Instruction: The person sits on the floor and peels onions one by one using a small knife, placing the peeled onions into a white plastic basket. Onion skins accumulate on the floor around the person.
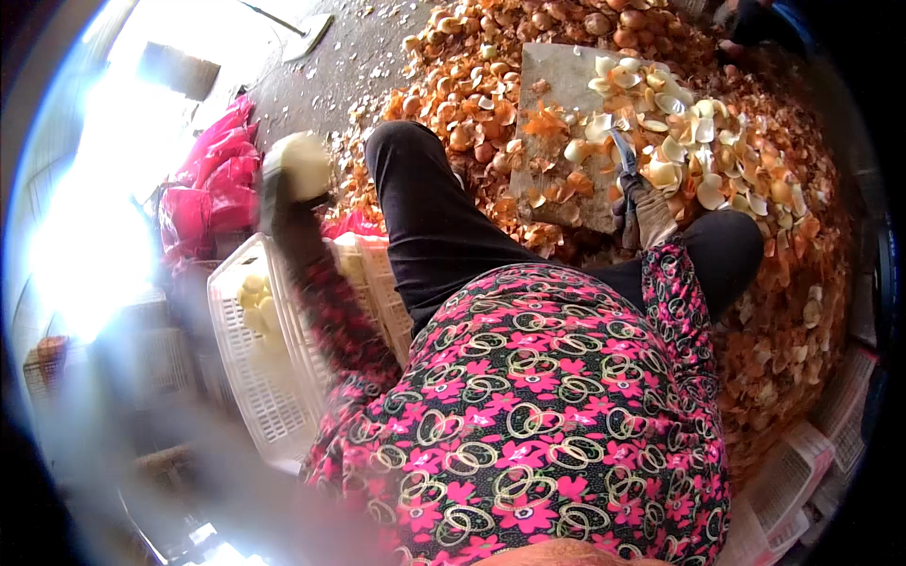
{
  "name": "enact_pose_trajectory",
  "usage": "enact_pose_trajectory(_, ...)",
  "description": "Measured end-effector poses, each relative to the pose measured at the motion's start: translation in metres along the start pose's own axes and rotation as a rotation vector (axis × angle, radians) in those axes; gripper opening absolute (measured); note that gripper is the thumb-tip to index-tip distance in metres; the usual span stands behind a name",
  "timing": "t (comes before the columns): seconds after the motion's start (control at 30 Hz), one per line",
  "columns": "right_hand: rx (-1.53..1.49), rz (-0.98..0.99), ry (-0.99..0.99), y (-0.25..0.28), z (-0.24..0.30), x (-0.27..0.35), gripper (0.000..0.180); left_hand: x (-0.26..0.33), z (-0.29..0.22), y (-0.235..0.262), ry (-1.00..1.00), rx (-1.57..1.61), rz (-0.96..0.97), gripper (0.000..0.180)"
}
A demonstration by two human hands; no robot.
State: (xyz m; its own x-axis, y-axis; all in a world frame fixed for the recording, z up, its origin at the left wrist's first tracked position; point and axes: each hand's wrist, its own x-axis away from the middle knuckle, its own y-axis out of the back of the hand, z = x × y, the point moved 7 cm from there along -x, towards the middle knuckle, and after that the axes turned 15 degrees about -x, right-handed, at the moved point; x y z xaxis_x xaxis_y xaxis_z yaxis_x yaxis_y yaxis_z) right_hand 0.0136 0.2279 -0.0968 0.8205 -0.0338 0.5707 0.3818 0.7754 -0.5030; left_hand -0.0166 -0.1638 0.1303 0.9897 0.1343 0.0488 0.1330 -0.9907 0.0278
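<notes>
My left hand (283,203) is raised out to the left, smeared by motion. It grips a pale peeled onion (305,167) above the near end of a white plastic crate (269,415), where several peeled onions (255,297) lie. On the right, my gloved right hand (649,213) is closed around a knife (623,151), its blade pointing away from me. The blade tip is over a grey board (545,104) strewn with onion skins and pale cut pieces (672,102).
A large heap of brown onions and loose skins (472,123) surrounds the board. Pink plastic bags (212,179) lie at the left, past the crate. More white crates (797,462) stand at the lower right. A dust-pan-like flat tool (307,38) rests on the floor at the far left.
</notes>
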Motion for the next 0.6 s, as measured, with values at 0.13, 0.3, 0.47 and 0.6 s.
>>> enact_pose_trajectory(0.13, 0.085, -0.109, 0.003, 0.013, 0.004, -0.003, 0.015, 0.092, -0.107, 0.118, -0.212, -0.915, -0.668, 0.062)
enact_pose_trajectory(0.3, 0.132, -0.179, 0.045, 0.006, 0.031, 0.0, 0.019, 0.161, -0.178, 0.14, 0.063, -2.047, -1.236, 0.063)
enact_pose_trajectory(0.47, 0.115, -0.058, 0.083, -0.042, 0.039, -0.035, 0.022, -0.011, -0.102, 0.084, -0.439, -1.314, -0.428, 0.035)
enact_pose_trajectory(0.6, 0.791, 0.041, 0.48, -0.039, 0.043, -0.057, 0.019, -0.137, 0.036, 0.016, -0.091, -1.337, 0.075, 0.06)
